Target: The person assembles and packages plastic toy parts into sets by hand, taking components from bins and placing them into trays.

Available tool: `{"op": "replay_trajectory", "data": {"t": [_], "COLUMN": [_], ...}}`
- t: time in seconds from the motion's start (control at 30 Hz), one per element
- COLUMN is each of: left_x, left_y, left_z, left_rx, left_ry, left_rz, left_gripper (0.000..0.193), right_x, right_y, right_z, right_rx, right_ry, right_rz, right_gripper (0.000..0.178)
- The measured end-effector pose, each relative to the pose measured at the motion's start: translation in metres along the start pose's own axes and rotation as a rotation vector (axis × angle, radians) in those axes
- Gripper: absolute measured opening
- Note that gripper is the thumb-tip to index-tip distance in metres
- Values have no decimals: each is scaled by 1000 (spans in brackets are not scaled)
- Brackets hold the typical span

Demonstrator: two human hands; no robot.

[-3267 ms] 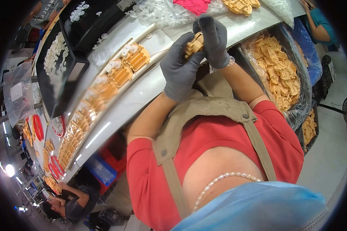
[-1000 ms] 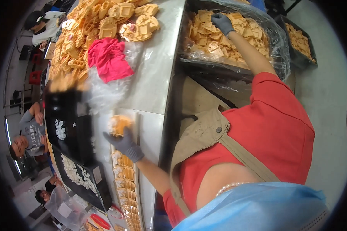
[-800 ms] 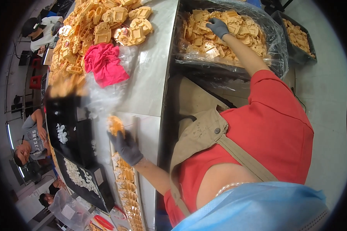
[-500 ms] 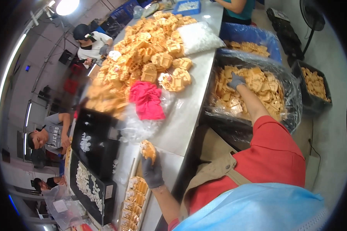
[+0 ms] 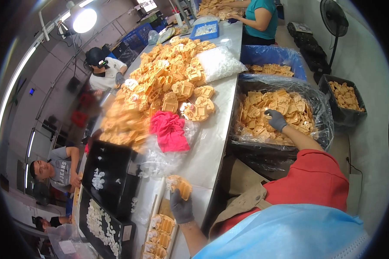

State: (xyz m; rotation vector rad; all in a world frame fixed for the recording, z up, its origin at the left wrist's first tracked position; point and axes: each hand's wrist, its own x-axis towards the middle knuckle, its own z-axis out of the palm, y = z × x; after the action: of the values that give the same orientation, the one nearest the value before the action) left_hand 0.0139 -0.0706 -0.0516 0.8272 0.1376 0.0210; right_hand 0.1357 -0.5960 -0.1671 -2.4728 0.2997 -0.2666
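Observation:
My left hand (image 5: 181,207), in a grey glove, is closed on a tan moulded plastic part (image 5: 184,188) with a whitish piece at its edge. It holds the part above the table, by the end of a narrow tray (image 5: 176,238) with a row of similar parts in it. My right hand (image 5: 277,121), also gloved, is over a plastic-lined black bin (image 5: 285,147) heaped with tan parts (image 5: 254,127). Its fingers are curled together; I cannot make out what they hold, if anything.
A large heap of tan parts (image 5: 153,82) covers the far table, beside a bag of white pieces (image 5: 221,64) and a pink cloth (image 5: 170,131). Black trays (image 5: 129,190) of small white pieces stand at left. A blue bin (image 5: 289,55) and co-workers (image 5: 261,19) are beyond.
My right hand has gone from spread fingers on the bin's parts to curled fingers, drawn slightly back. My left hand has turned the held part, showing more of its face. The view has shifted.

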Motion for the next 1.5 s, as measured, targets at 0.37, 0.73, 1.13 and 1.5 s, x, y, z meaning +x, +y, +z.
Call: {"op": "replay_trajectory", "data": {"t": [0.37,0.73,1.13,1.5], "left_x": [-1,-19,-29,-20], "left_y": [-2,-1,-11,-21], "left_z": [8,27,44,49], "left_rx": [-333,-345,-140,116], "left_ry": [-48,-100,7,71], "left_rz": [-147,5,82,235], "left_gripper": [52,50,77,49], "right_x": [-17,-101,-136,-125], "right_y": [-47,-289,-333,-319], "right_z": [-85,-10,12,45], "right_rx": [-355,1013,720,633], "right_ry": [-262,-1035,-1090,-1036], "right_rz": [53,-15,-171,-165], "right_gripper": [47,38,25,21]}}
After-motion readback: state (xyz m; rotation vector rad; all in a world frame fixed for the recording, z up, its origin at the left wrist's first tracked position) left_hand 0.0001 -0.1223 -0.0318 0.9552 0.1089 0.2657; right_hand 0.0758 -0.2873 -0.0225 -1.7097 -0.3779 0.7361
